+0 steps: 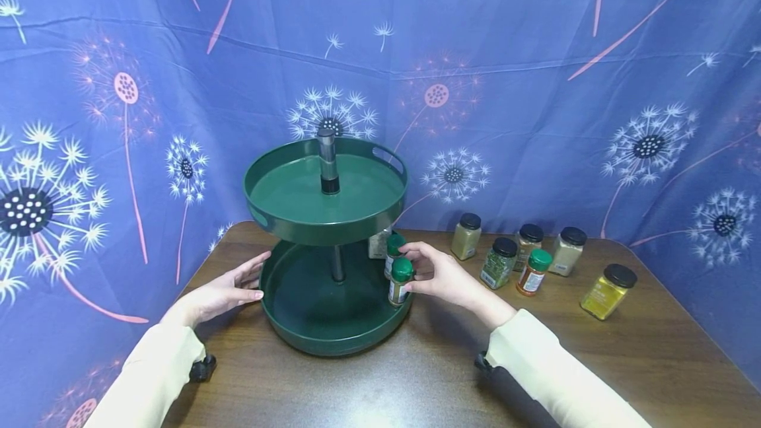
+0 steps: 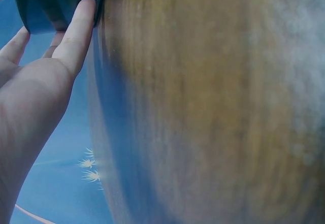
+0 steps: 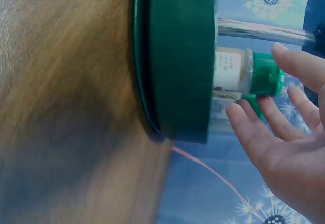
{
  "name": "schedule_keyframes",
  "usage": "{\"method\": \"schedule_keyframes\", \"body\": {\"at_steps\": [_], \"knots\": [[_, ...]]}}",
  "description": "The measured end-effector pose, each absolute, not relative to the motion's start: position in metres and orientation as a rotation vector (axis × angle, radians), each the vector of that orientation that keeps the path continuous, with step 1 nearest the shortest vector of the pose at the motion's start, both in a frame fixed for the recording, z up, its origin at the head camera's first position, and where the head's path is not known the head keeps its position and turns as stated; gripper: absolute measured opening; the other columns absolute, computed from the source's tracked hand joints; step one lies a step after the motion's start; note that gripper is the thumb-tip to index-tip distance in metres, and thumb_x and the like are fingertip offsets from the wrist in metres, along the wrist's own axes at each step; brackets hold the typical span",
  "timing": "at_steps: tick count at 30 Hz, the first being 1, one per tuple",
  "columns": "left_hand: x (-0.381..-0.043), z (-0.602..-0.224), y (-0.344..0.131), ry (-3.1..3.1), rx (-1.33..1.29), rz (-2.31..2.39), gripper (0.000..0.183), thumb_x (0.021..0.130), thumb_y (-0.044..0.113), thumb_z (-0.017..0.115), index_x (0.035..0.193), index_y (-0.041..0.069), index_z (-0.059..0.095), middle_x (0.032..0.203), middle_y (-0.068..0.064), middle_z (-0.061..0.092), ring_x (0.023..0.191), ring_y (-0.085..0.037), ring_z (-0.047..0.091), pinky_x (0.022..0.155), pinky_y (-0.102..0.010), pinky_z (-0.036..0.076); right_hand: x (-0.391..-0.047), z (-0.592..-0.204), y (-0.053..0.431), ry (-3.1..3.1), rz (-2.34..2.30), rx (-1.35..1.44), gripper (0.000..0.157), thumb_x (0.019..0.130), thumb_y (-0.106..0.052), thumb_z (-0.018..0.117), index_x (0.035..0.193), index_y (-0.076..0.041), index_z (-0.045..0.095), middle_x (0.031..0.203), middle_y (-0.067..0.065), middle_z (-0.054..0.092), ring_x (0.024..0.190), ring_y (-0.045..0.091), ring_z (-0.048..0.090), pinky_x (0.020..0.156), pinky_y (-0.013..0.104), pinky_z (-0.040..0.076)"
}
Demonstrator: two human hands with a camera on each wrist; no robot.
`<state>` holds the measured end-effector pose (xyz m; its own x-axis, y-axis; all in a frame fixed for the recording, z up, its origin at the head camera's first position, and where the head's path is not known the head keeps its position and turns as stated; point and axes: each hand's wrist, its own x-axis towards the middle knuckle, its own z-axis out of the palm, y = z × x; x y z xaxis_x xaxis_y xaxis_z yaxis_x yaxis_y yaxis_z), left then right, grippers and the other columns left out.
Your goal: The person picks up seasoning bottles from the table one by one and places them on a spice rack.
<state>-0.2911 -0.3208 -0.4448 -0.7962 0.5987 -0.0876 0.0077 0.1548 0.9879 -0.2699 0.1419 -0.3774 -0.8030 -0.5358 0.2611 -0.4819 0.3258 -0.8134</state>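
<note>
A green two-tier turntable tray (image 1: 335, 345) stands on the table. Beside its lower tier's left rim is my left hand (image 1: 222, 292), fingertips and thumb against the outer wall; the left wrist view shows these fingers (image 2: 76, 36) fairly straight. My right hand (image 1: 442, 279) is at the lower tier's right side, thumb beside a green-capped spice jar (image 1: 399, 286) standing upright inside. Its spread fingers (image 3: 277, 117) reach round to a second green-capped jar (image 1: 395, 243) behind. A clear jar (image 1: 378, 244) stands farther back, partly hidden by the upper tier (image 1: 285, 180).
On the table (image 1: 464, 362) to the right stand several spice jars: a pale one (image 1: 466, 240), a green herb one (image 1: 498, 266), an orange green-capped one (image 1: 532, 276) and a yellow one (image 1: 606, 296). A blue dandelion-patterned cloth (image 1: 523, 84) hangs behind.
</note>
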Motion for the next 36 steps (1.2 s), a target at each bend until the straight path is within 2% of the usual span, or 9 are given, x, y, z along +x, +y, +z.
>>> {"method": "schedule_keyframes", "body": {"at_steps": [9, 15, 23, 27, 32, 36], "knots": [[-0.29, -0.445, -0.32, 1.946, 0.585, 1.716, 0.085, 0.093, -0.002, 0.053, 0.152, 0.01, -0.008, 0.156, -0.017, -0.014, 0.141, -0.043, -0.007, 0.094, -0.02, 0.043, -0.269, -0.365, 0.158, 2.582, -1.425, -0.991, 0.061, 0.077, -0.002, 0.076, 0.131, -0.007, 0.048, 0.122, 0.019, 0.058, 0.11, 0.037, 0.058, 0.083, 0.043, 0.053], [-0.291, -0.445, -0.32, 1.925, 0.601, 1.725, 0.086, 0.093, -0.002, 0.053, 0.151, 0.01, -0.008, 0.156, -0.018, -0.016, 0.14, -0.044, -0.008, 0.094, -0.021, 0.043, -0.267, -0.351, 0.172, 2.631, -1.398, -0.989, 0.061, 0.076, -0.007, 0.078, 0.13, -0.011, 0.05, 0.122, 0.014, 0.058, 0.112, 0.038, 0.056, 0.086, 0.043, 0.051], [-0.292, -0.445, -0.32, 1.923, 0.591, 1.726, 0.086, 0.093, -0.002, 0.053, 0.151, 0.012, -0.008, 0.156, -0.018, -0.014, 0.141, -0.043, -0.006, 0.095, -0.022, 0.044, -0.262, -0.328, 0.198, 2.712, -1.358, -0.907, 0.062, 0.078, -0.017, 0.078, 0.132, -0.02, 0.048, 0.127, 0.008, 0.055, 0.111, 0.03, 0.057, 0.083, 0.037, 0.053], [-0.292, -0.446, -0.321, 1.925, 0.595, 1.717, 0.086, 0.093, -0.001, 0.053, 0.152, 0.013, -0.008, 0.156, -0.018, -0.014, 0.14, -0.042, -0.007, 0.096, -0.023, 0.043, -0.259, -0.323, 0.209, 2.716, -1.345, -0.9, 0.064, 0.079, -0.019, 0.077, 0.134, -0.019, 0.046, 0.129, 0.009, 0.053, 0.113, 0.03, 0.056, 0.083, 0.037, 0.052], [-0.292, -0.448, -0.322, 1.917, 0.594, 1.716, 0.086, 0.093, -0.001, 0.053, 0.152, 0.015, -0.007, 0.156, -0.018, -0.015, 0.14, -0.042, -0.008, 0.096, -0.024, 0.043, -0.256, -0.321, 0.223, 2.722, -1.357, -0.889, 0.064, 0.078, -0.016, 0.078, 0.133, -0.018, 0.046, 0.13, 0.01, 0.053, 0.114, 0.029, 0.055, 0.084, 0.028, 0.052], [-0.292, -0.448, -0.322, 1.913, 0.6, 1.718, 0.086, 0.093, -0.002, 0.053, 0.152, 0.015, -0.007, 0.156, -0.018, -0.015, 0.14, -0.042, -0.009, 0.096, -0.023, 0.043, -0.254, -0.319, 0.232, 2.76, -1.351, -0.893, 0.064, 0.077, -0.012, 0.078, 0.133, -0.015, 0.046, 0.128, 0.011, 0.054, 0.112, 0.03, 0.056, 0.084, 0.028, 0.052]]}}
